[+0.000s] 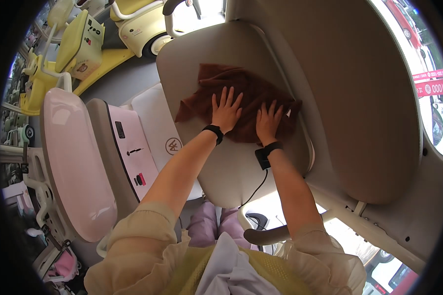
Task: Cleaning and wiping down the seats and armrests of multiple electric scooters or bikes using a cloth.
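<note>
Brown cloth (248,93) lies rumpled across the middle of a taupe padded seat (231,177), its right edge close to the upright backrest (364,98) and a small white tag (288,113) showing near that edge. The 2 hands rest on it palm down, side by side and a little apart: the left hand (225,113) on the cloth's lower middle, the right hand (268,123) nearer the backrest. Each has its fingers outstretched and slightly spread, laid on the fabric, neither clenched nor gripping a fold. Black bands circle the 2 wrists; at the right wrist hangs a black box (263,159) with a thin cable (257,189) running down past the seat's edge. Left of the seat stands a pink panel (128,142) with a key (135,151) in it.
</note>
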`<state>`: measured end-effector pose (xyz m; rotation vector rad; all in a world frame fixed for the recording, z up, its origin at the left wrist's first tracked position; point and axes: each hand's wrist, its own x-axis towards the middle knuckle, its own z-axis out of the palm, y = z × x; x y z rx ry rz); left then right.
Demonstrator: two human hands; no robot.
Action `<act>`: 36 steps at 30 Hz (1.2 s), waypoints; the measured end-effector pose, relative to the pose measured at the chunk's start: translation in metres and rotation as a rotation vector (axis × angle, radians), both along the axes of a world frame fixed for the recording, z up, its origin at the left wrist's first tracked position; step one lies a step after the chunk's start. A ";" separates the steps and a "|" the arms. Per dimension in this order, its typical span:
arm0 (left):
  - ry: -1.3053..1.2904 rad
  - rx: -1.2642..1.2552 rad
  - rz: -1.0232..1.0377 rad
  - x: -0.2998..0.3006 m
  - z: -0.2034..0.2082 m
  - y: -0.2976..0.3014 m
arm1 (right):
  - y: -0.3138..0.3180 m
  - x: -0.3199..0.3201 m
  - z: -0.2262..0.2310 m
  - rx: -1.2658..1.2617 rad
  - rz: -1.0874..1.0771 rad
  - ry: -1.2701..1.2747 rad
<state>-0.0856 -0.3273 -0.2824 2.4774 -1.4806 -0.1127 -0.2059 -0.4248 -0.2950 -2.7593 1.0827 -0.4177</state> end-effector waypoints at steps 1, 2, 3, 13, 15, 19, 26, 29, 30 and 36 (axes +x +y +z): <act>-0.011 -0.013 0.034 0.004 0.000 -0.005 | -0.007 0.007 0.000 0.002 0.047 -0.006; -0.022 -0.026 0.067 0.010 -0.002 -0.010 | -0.013 0.015 -0.001 0.001 0.053 -0.007; -0.023 -0.028 0.071 0.016 -0.005 -0.014 | -0.019 0.021 -0.001 0.020 0.067 0.009; -0.094 -0.198 0.154 0.045 0.004 -0.011 | 0.000 0.040 0.015 0.033 0.175 0.082; -0.110 -0.245 0.098 0.039 0.005 0.003 | 0.019 0.037 0.021 0.039 0.210 0.071; -0.114 -0.251 0.093 0.025 0.014 0.044 | 0.060 0.028 0.027 0.122 0.355 0.010; 0.018 -0.240 0.227 0.020 0.016 0.102 | 0.077 0.026 0.034 0.153 0.447 0.045; -0.029 -0.260 0.279 0.030 0.014 0.092 | 0.071 0.046 0.029 0.139 0.404 0.058; -0.040 -0.227 0.294 0.035 0.011 0.087 | 0.070 0.052 0.027 0.141 0.412 0.059; -0.109 -0.138 0.339 0.067 -0.007 0.061 | 0.060 0.092 0.024 0.116 0.348 0.013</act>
